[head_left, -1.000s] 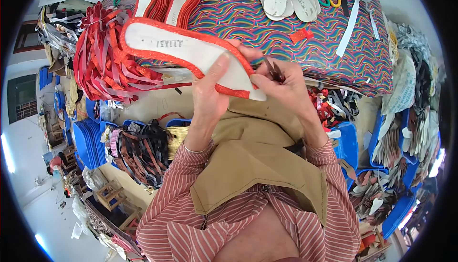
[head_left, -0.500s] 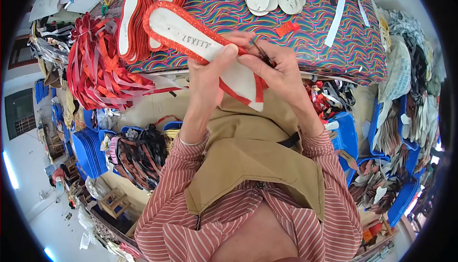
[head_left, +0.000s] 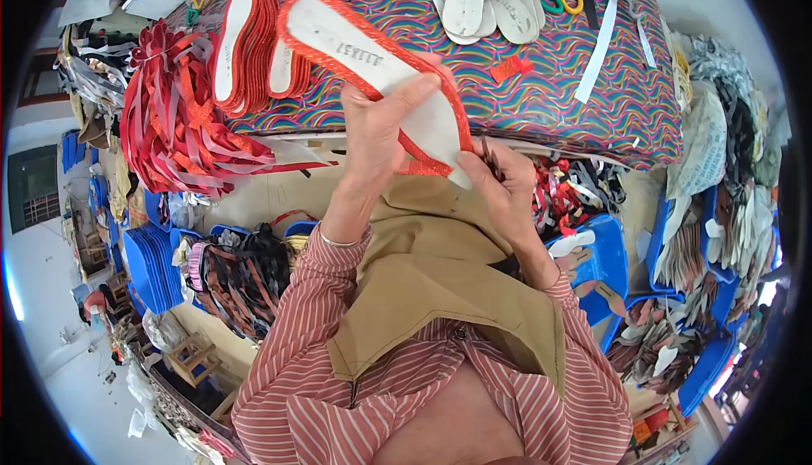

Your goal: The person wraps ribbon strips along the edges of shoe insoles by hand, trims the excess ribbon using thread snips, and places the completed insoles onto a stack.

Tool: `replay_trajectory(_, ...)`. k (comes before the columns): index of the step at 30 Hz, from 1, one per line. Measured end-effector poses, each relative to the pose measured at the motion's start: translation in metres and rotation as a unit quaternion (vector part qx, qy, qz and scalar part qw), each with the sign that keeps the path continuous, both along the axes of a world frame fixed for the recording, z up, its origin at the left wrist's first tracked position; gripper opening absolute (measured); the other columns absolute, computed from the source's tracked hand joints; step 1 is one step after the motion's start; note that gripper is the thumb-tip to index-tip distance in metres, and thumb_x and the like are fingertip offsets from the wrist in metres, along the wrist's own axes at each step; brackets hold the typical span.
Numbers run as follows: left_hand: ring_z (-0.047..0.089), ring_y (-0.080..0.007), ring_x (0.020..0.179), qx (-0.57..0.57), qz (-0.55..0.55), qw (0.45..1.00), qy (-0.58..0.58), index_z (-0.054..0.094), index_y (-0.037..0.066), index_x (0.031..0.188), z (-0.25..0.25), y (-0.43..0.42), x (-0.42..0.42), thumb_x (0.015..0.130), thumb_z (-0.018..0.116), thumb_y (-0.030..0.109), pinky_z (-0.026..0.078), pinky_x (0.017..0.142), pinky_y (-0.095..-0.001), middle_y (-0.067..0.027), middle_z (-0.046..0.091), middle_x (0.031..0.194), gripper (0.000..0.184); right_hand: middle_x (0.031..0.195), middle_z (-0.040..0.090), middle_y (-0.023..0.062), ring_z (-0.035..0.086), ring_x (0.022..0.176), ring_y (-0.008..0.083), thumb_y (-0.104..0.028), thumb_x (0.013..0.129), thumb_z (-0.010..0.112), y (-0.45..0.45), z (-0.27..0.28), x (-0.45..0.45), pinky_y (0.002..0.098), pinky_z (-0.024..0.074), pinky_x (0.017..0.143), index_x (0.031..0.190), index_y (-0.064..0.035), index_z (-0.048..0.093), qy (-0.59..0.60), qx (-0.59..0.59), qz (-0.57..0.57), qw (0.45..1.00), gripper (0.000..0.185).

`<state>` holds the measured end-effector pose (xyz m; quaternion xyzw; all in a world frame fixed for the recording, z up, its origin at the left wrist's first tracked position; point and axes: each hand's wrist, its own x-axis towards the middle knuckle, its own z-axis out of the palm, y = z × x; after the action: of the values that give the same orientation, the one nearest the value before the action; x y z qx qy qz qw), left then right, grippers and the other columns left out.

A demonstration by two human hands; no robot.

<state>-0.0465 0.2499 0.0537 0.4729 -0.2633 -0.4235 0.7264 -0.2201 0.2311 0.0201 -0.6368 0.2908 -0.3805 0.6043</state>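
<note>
The sole [head_left: 334, 35] is in midair, angled 11-to-5 o'clock: left grip [head_left: 376, 131] clamped mid-length, probably for steadiness, right grip [head_left: 506, 184] pinching the lower end, dark tool [head_left: 490, 159] tucked in, likely freeing fingertips.

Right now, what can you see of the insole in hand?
Insole: flat, white face with dark printed characters toward the rounded heel end; glittery red trim round most of the edge, small pointed white tip bare at the toe. Held aslant in the air, heel up-left in view. Left hand clamps the middle, thumb on the face; right hand is at the toe. Underside hidden.
</note>
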Motion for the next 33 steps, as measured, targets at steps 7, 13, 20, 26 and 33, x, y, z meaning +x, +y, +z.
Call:
replay_trajectory(7,0.069,-0.0242,0.077,-0.019,-0.048,0.997,0.056,0.062,-0.003,0.11,0.013,-0.008,0.009,0.084,0.063,0.001,0.056,0.069,-0.0304,-0.0157,0.071,0.088,0.026,0.065,0.052,-0.0019,0.039,0.06,0.0074,-0.003,0.087,0.063,0.002,-0.017,-0.01,0.0219,0.0313,0.055,0.093,0.0034,0.069,0.036,0.056,0.044,0.997,0.011)
replay_trajectory(13,0.064,-0.0139,0.063,0.094,-0.127,0.987,-0.008,0.067,-0.002,0.092,0.018,0.001,-0.006,0.082,0.069,0.006,0.053,0.059,-0.0238,-0.009,0.07,0.074,0.013,0.064,0.05,-0.0021,0.04,0.058,0.0065,-0.003,0.088,0.06,-0.039,0.005,-0.005,0.0211,0.0313,0.054,0.089,0.0027,0.069,0.029,0.035,-0.024,0.999,0.012)
replay_trajectory(20,0.062,-0.0126,0.06,0.136,-0.168,0.973,-0.086,0.067,-0.001,0.087,0.015,0.011,-0.028,0.082,0.069,0.01,0.05,0.056,-0.0226,-0.0073,0.069,0.07,0.013,0.062,0.048,-0.0023,0.036,0.056,0.0066,-0.008,0.088,0.065,-0.066,0.035,0.017,0.0227,0.0292,0.05,0.072,0.0001,0.057,-0.046,-0.019,0.011,0.999,0.02)
replay_trajectory(26,0.058,-0.0118,0.058,0.172,-0.208,0.951,-0.147,0.067,-0.002,0.084,0.009,0.016,-0.022,0.081,0.071,0.01,0.046,0.053,-0.0232,-0.0061,0.067,0.068,0.012,0.059,0.043,-0.0037,0.032,0.053,0.006,-0.009,0.087,0.067,-0.086,0.034,0.006,0.0231,0.026,0.048,0.067,-0.0011,0.053,-0.003,-0.087,0.08,0.993,0.026)
replay_trajectory(33,0.054,-0.0093,0.055,0.197,-0.143,0.887,-0.392,0.067,0.001,0.075,0.004,0.018,-0.027,0.079,0.07,0.009,0.042,0.052,-0.0207,-0.0026,0.066,0.065,0.009,0.056,0.037,-0.0054,0.028,0.052,0.0058,-0.012,0.088,0.068,-0.094,0.027,0.009,0.0219,0.0248,0.048,0.062,-0.0036,0.052,-0.023,-0.125,0.096,0.987,0.032)
